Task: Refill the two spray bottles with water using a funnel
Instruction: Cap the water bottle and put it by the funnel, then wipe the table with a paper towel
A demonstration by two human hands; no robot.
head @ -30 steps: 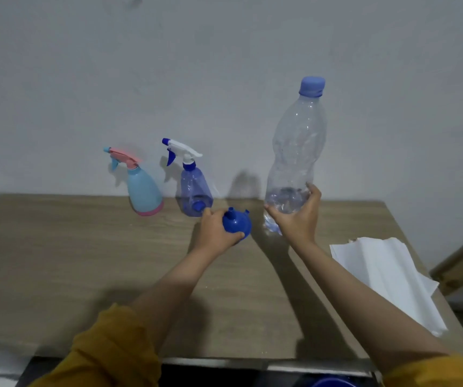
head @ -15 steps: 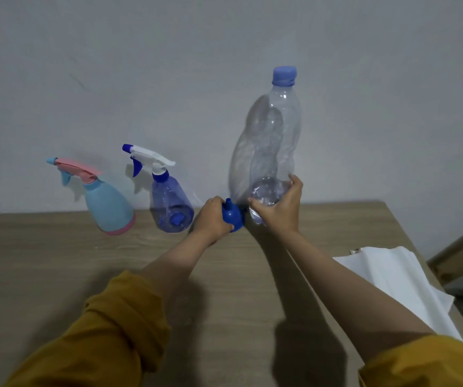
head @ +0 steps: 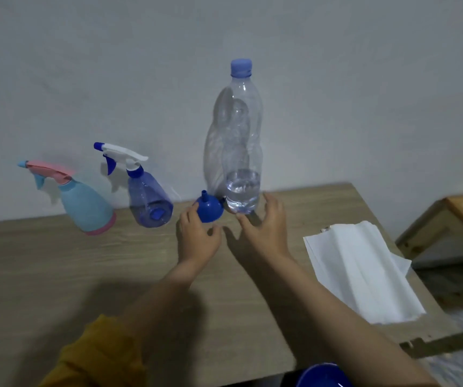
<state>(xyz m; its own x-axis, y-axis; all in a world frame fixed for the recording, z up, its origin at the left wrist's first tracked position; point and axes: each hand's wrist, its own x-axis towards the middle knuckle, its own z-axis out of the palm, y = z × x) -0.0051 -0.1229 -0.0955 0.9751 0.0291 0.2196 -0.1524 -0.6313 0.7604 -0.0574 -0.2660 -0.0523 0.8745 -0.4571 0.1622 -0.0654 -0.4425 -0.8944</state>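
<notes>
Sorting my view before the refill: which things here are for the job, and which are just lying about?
For the job: light blue spray bottle; clear blue spray bottle; blue funnel; water bottle.

Lying about: white paper towels; blue object at bottom edge; wooden frame.

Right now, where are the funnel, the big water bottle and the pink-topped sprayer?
funnel [head: 209, 209], head view, on its blue cone.
water bottle [head: 242, 188], head view, on its water-filled base.
pink-topped sprayer [head: 86, 208], head view, on its light-blue body.

Nothing readable here, honestly. The water bottle [head: 238, 141] has no label on it, and the two spray bottles [head: 87, 202] [head: 147, 196] are plain coloured plastic, with no brand, number or sign that I can make out.
</notes>
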